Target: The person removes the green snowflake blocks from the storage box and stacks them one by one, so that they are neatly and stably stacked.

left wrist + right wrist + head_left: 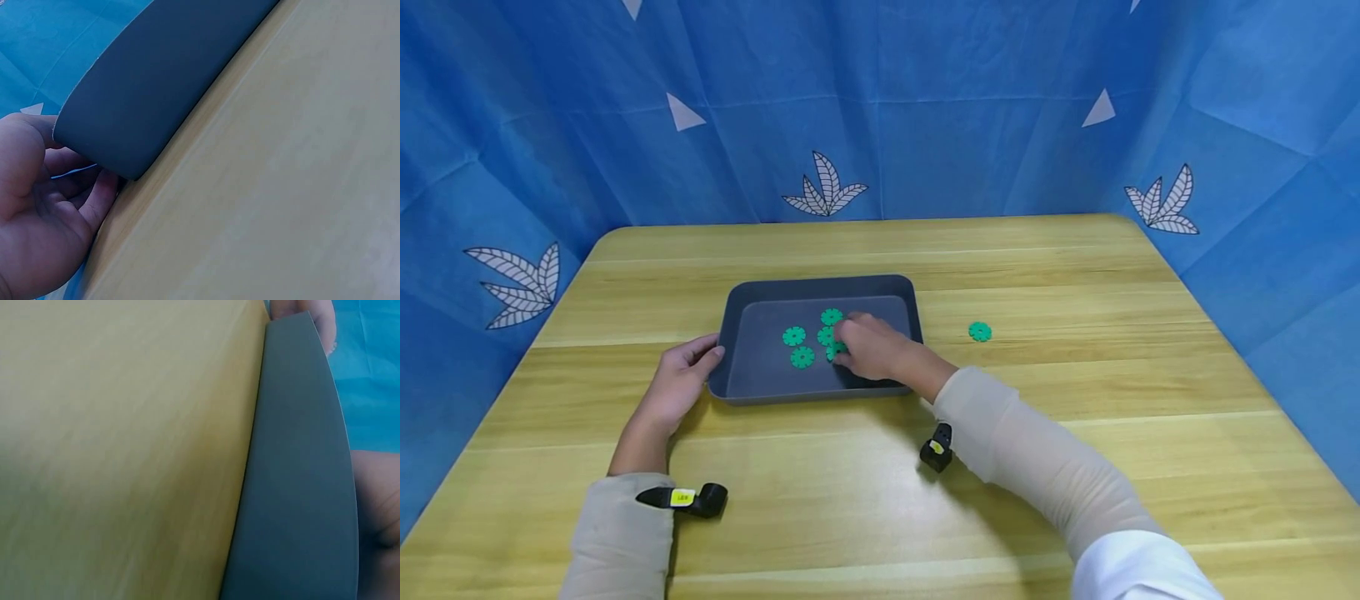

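Note:
A dark grey tray (756, 367) holds several green notched discs (793, 336), flat and round with slotted edges. My left hand (679, 379) grips the tray's left end, its thumb at the rim. In the left wrist view, fingers of that hand (47, 206) curl in at the tray's corner (119, 119). My right hand (874, 348) reaches over the tray's front right side and pinches a green notched disc (832, 352) between thumb and fingers, close beside other discs. The tray's wall (294, 462) hides most of this hand in the right wrist view.
Right of the tray, one more green notched disc (980, 332) lies alone on the wooden table (1075, 350). A blue curtain (925, 108) with white leaf and triangle prints hangs behind the table and at its sides.

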